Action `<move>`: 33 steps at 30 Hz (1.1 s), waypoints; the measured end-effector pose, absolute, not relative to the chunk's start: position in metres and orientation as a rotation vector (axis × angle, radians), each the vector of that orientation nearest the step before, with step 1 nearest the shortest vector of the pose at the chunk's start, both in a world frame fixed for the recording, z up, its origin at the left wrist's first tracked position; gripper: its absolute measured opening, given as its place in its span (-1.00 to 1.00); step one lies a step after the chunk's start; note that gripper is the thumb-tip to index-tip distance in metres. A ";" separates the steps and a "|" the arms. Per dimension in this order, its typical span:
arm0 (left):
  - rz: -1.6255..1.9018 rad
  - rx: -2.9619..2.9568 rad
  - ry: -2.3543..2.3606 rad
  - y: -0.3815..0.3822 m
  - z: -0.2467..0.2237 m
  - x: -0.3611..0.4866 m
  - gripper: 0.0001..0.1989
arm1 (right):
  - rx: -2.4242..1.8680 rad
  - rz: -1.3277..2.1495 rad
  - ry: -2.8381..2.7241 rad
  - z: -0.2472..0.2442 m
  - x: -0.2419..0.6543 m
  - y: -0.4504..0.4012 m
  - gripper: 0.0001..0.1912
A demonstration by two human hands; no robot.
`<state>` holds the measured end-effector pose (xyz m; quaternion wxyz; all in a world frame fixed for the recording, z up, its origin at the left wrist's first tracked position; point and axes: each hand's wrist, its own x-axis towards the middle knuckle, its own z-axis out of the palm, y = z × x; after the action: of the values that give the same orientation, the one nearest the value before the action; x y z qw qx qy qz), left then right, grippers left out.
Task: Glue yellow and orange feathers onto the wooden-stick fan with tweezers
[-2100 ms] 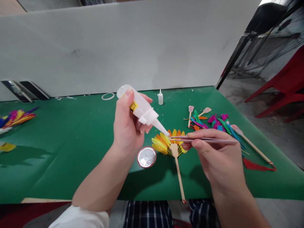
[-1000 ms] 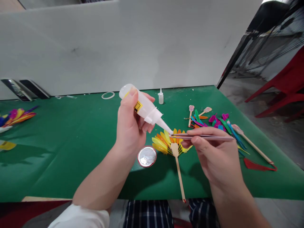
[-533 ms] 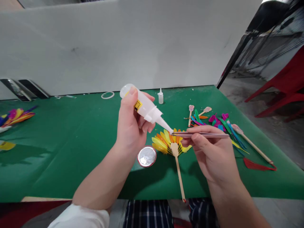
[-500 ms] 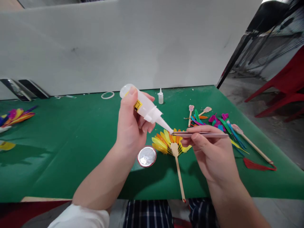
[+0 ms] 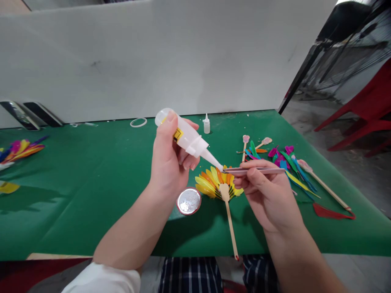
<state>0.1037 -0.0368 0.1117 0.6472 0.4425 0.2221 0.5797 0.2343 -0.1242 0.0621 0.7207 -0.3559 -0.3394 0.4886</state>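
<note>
My left hand (image 5: pixel 171 154) is wrapped round a translucent squeeze bottle (image 5: pixel 189 138) with a yellow label, its nozzle tilted down to the right. Tweezers (image 5: pixel 259 170) are pinched in my right hand (image 5: pixel 269 191), and their tips meet the end of the nozzle. Whether the tips hold anything is too small to tell. Below them, a fan of yellow and orange feathers (image 5: pixel 207 182) with a wooden handle (image 5: pixel 231 226) lies on the green table. Left of the fan is a round silvery lid (image 5: pixel 189 201) with a red rim.
A small white bottle (image 5: pixel 207 124) stands near the back panel (image 5: pixel 137 61). Colourful feathers (image 5: pixel 288 156), wooden sticks and a red tassel (image 5: pixel 331 212) lie on the right. More feathers (image 5: pixel 23 150) lie far left, and a white ring (image 5: pixel 138 122) is at the back.
My right hand and the tweezers have shifted slightly left and up, with the tips still at the nozzle. My left hand and the bottle have barely moved.
</note>
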 end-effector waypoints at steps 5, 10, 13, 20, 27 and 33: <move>1.326 1.025 0.518 -0.038 0.112 0.103 -0.67 | -0.778 1.096 -0.734 0.062 0.234 -0.124 -0.94; 1.329 1.063 0.571 -0.039 0.112 0.103 -0.66 | -0.769 1.111 -0.726 0.062 0.233 -0.123 -0.94; 1.337 1.060 0.568 -0.038 0.112 0.103 -0.65 | -0.764 1.118 -0.723 0.062 0.233 -0.123 -0.95; 1.330 1.051 0.558 -0.038 0.112 0.103 -0.65 | -0.747 1.146 -0.706 0.061 0.234 -0.122 -0.96; 1.331 1.052 0.560 -0.039 0.112 0.104 -0.65 | -0.767 1.156 -0.688 0.061 0.234 -0.122 -0.93; 1.334 1.057 0.577 -0.039 0.113 0.104 -0.66 | -0.786 1.147 -0.702 0.060 0.235 -0.122 -0.95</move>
<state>0.1041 -0.0387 0.1129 0.6227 0.4604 0.2514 0.5806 0.2350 -0.1218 0.0604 0.7117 -0.3543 -0.3167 0.5173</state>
